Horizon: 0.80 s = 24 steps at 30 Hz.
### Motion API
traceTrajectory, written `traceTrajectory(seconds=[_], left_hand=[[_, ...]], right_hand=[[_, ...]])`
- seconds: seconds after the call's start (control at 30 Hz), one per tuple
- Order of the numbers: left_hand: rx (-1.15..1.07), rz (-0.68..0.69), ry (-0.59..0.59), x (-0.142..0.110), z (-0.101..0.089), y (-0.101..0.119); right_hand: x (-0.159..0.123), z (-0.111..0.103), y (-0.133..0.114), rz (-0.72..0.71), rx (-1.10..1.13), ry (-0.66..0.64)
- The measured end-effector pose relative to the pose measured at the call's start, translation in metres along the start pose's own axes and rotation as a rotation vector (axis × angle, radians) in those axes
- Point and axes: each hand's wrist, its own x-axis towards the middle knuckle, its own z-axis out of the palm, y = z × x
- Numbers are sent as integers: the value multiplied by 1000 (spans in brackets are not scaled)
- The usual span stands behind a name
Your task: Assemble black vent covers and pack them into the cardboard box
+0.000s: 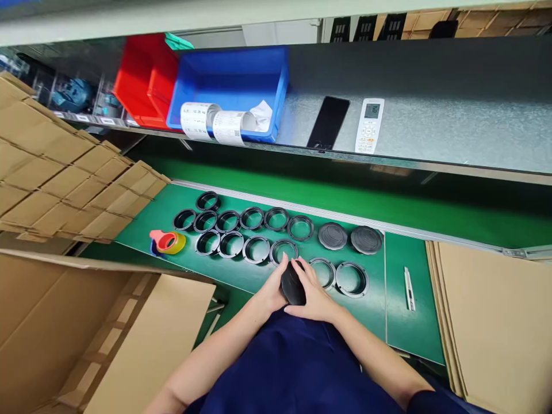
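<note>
Close to my body, a round black vent-like part point(293, 284) is held between both hands, tilted on its edge. My left hand point(274, 286) grips its left side, and my right hand point(314, 294) wraps over its right side. Just beyond my fingers, several open black rings point(257, 250) lie in rows on the green worktable point(241, 280). Two more rings, one being the black ring point(352, 279), sit to the right of my hands. Farther back are two round black pieces with filled, slatted faces, a left one point(332, 236) and a right one point(366, 240).
A tape dispenser point(168, 242) lies at the table's left, a utility knife point(409, 289) at the right. Cardboard stacks flank both sides, including the right stack point(495, 322). On the shelf above are a blue bin point(230, 63), a red bin point(146, 80), a phone point(328, 122) and a remote point(370, 125).
</note>
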Motion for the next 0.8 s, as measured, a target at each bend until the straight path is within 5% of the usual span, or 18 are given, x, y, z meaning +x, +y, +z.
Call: traceTrajectory(seconds=[0.1, 0.27, 0.43, 0.57, 0.8], left_hand=[[192, 1, 67, 8, -5, -2], [306, 37, 137, 9, -26, 14], [307, 14, 136, 7, -44, 18], [294, 12, 142, 5, -55, 17], [247, 22, 263, -8, -79, 19]], right_hand=[[-9, 4, 25, 143, 2, 126], [-47, -5, 96, 388, -388, 508], [-79, -9, 145, 486, -609, 542], [-83, -17, 148, 499, -681, 480], [-67, -37, 122, 478, -769, 576]])
